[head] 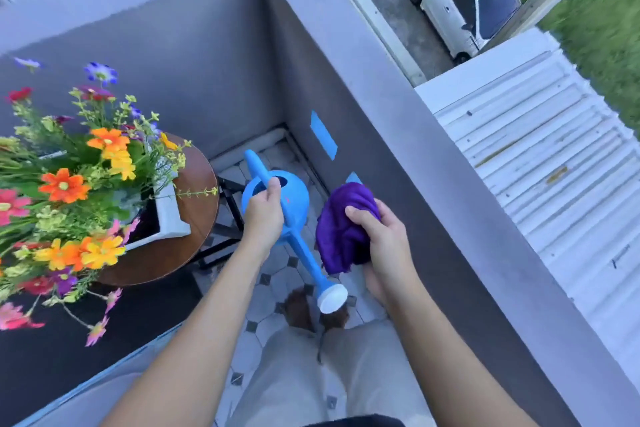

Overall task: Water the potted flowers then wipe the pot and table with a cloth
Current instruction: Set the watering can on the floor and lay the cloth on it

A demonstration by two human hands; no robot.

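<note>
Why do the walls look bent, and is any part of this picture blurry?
Head view: the wide-angle lens bows the balcony wall; soft, even daylight, no hard shadows or glare; the car and grass at the top edge are smeared, while the watering can and purple cloth are fairly sharp.

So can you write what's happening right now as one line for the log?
left hand: holds blue watering can | right hand: holds purple cloth | flowers: in white pot on round table | spout aimed away from pot
</note>
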